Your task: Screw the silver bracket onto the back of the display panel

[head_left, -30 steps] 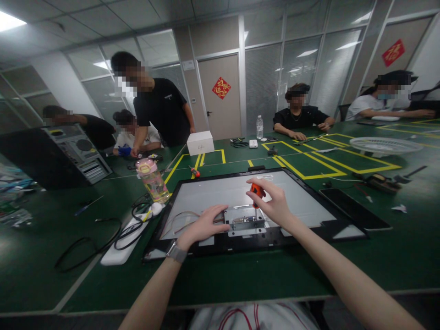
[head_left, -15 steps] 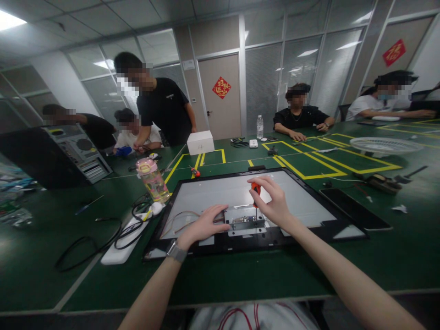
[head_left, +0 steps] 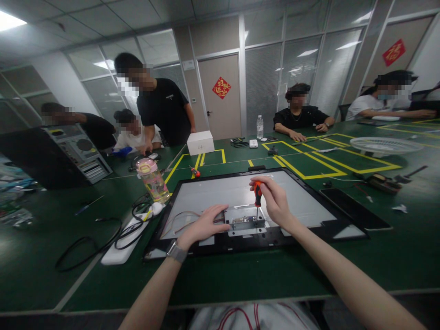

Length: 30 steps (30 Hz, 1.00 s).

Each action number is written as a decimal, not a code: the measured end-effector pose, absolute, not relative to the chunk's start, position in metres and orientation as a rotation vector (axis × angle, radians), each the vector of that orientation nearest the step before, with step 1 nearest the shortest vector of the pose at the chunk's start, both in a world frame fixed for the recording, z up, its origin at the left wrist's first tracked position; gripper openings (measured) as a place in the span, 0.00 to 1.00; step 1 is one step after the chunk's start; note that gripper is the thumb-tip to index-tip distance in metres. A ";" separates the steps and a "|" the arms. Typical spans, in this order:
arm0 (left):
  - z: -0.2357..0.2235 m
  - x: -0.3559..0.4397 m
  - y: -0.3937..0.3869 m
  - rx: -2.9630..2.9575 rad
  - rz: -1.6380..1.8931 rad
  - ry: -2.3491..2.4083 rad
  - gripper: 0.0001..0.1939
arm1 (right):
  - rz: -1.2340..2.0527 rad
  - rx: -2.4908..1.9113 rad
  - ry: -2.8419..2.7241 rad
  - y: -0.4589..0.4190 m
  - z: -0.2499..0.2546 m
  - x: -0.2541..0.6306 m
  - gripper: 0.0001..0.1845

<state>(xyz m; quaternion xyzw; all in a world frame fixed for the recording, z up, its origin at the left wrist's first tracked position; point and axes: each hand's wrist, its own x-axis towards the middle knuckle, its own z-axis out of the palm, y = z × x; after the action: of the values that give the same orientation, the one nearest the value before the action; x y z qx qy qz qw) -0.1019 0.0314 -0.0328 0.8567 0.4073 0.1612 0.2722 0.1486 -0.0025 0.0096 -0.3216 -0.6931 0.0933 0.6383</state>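
My right hand [head_left: 275, 201] grips the orange-and-black screwdriver [head_left: 257, 193] by its handle, upright with its tip down at the right part of the small metal box [head_left: 245, 228], probably so that the shaft bears straight down. My left hand [head_left: 208, 223], fingers spread and clasping nothing, rests at the box's left end, seemingly to steady it. The black-edged panel [head_left: 206, 192] underneath lies flat on the bench [head_left: 240, 279] before me, likely for firm support.

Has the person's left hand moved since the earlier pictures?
No: against the black-framed panel, the left hand stays in the same spot, at the left end of the metal bracket.
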 end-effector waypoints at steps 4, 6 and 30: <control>-0.033 -0.101 0.031 2.317 0.444 1.088 0.36 | 0.111 -0.768 -1.591 -0.004 0.013 0.148 0.09; -0.033 -0.101 0.032 2.325 0.447 1.083 0.35 | -0.023 -0.810 -1.583 -0.004 0.015 0.146 0.06; -0.033 -0.101 0.032 2.321 0.424 1.106 0.36 | 0.066 -0.777 -1.608 -0.002 0.005 0.148 0.14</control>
<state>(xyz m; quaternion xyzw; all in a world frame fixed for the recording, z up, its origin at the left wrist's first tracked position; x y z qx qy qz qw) -0.1014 0.0319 -0.0330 0.8589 0.4094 0.1570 0.2646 0.1479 -0.0023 0.0049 -0.3390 -0.7011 0.0288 0.6267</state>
